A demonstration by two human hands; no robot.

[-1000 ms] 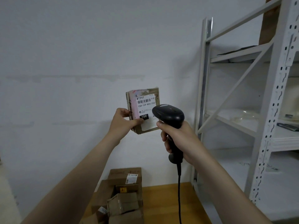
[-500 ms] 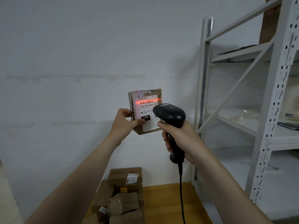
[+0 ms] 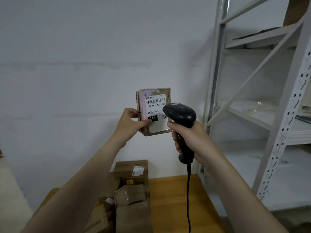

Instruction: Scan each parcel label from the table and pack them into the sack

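Light: dim, even, greyish.
Shadows: soft on wall (image 3: 84, 47) beside rack (image 3: 216, 81).
Edges: rack posts lean, bowed.
Focus: label (image 3: 154, 105) text sharp.

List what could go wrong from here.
The left hand pinches the small brown cardboard parcel only at its lower left edge, high above the stacked cardboard boxes; it may slip and fall. The cable of the black handheld scanner hangs beside those boxes and might snag when the right hand moves.

Small beat-up cardboard parcel (image 3: 143, 106), upright
White label (image 3: 154, 105) faces camera, black scanner (image 3: 181, 114) just beside; more parcels (image 3: 133, 195) on table (image 3: 176, 199).
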